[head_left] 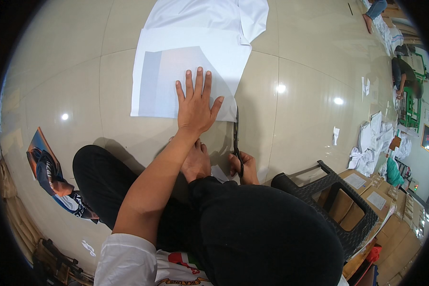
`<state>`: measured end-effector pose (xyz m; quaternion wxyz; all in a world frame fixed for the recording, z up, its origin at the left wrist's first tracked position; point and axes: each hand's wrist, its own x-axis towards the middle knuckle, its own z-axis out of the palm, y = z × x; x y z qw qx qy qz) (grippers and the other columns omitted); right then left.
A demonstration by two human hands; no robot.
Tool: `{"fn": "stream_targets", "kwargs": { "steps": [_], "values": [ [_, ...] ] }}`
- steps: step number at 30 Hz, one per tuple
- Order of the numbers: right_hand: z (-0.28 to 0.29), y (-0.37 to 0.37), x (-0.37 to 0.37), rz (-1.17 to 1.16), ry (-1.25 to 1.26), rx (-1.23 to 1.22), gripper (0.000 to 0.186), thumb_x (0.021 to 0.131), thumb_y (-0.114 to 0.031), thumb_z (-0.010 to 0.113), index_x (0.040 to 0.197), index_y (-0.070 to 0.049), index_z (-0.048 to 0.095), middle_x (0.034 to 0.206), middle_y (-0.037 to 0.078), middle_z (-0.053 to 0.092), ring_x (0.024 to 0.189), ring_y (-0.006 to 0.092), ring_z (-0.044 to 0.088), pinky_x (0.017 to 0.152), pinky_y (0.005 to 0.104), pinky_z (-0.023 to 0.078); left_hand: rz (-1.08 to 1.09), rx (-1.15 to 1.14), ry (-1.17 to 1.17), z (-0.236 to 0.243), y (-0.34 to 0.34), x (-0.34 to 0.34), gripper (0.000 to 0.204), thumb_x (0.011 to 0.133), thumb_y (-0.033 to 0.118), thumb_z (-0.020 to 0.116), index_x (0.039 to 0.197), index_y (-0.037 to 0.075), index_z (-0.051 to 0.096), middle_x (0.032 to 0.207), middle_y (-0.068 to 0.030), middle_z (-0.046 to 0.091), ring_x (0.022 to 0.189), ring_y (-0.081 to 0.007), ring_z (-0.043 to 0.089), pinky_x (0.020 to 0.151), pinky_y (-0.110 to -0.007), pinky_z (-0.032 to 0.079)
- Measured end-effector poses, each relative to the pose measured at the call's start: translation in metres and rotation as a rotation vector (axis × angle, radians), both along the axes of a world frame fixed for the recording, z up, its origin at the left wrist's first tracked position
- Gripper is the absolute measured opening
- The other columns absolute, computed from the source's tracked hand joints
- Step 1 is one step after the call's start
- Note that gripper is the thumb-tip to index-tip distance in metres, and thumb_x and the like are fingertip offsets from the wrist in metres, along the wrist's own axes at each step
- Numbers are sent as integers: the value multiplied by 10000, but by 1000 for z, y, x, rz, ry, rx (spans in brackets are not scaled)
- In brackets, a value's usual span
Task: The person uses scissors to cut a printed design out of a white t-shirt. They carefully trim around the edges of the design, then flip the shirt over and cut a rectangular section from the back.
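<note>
A white cloth (190, 38) lies spread on the tiled floor in front of me. On it rests a flat, pale grey pattern piece (151, 86) with one slanted upper corner; I cannot tell if it is paper or fabric. My left hand (195, 105) presses flat over the piece and cloth, fingers spread. Low on the right, my right hand (244, 168) grips black scissors (236, 138). Their blades point away from me and meet the cloth's near right corner. How far the blades are apart does not show clearly.
My bare foot (195, 164) and bent knee (97, 167) are close to the cloth. A black plastic step stool (329, 195) stands at right, beside cardboard boxes (362, 190). White fabric heaps (372, 143) and another person (405, 76) are farther right. A cap (47, 171) lies left.
</note>
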<state>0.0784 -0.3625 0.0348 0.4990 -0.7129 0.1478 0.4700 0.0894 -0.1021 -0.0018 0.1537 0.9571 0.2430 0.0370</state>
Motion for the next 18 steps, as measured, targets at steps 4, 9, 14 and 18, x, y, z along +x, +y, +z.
{"fn": "stream_targets", "kwargs": {
  "steps": [4,9,14,18],
  "values": [
    [0,1,0,-5,-14,35,284,995,-252,823,868,-44,680,666,6,638,522,105,578,505,285,438,1,-11,14,0,0,0,771,1131,527,448,1724,52,317,1785,-198,265,1645,-477,196,1292,-717,164],
    [-1,1,0,2,-8,13,278,995,-247,820,861,-50,678,655,3,640,517,99,579,502,284,435,2,-5,17,0,0,0,772,1133,530,435,1731,60,303,1789,-195,256,1652,-472,178,1300,-710,149],
    [-2,-2,-1,3,-26,34,269,995,-236,817,857,-54,675,657,-5,638,512,99,579,489,279,434,4,22,60,-2,0,1,781,1136,560,404,1738,75,292,1796,-180,240,1661,-455,158,1310,-701,146],
    [-3,-6,-1,36,-37,-15,262,989,-231,824,861,-54,678,659,-11,632,514,96,580,481,280,436,3,24,79,-2,-1,1,782,1138,564,399,1741,80,283,1801,-174,227,1665,-450,147,1313,-700,141]
  ]
}}
